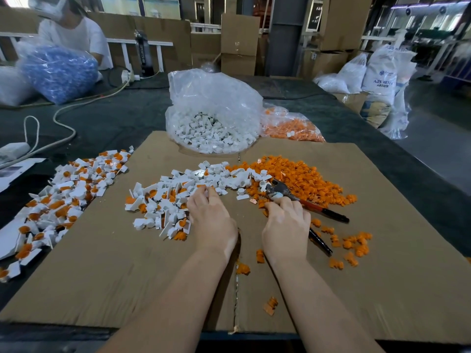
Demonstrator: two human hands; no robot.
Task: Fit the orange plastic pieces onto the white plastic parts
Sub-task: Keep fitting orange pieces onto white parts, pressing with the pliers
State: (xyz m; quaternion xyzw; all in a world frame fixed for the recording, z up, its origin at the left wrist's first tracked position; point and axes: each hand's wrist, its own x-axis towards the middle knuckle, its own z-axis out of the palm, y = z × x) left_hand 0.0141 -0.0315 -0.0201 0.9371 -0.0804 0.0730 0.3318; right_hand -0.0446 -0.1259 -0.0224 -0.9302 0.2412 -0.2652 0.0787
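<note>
Your left hand (209,215) reaches curled into the loose white parts (204,178), apparently pinching one. Your right hand (284,222) pinches among the orange pieces (300,174), beside pliers (305,202). A fitted pile (63,197) lies left. Mid-task: a bag of white parts (211,118) is still unfitted.

A factory or warehouse assembly floor. Stacked cardboard boxes (238,44) and white resin sacks (379,75) printed "ABS RESIN" stand behind a long dark counter (122,118). On the counter, a flattened cardboard sheet (127,263) carries loose heaps of small moulded parts, and clear plastic bags (214,103) hold more in bulk. At the counter's far left corner a second worker (74,34) handles a bag of blue parts (58,72).
</note>
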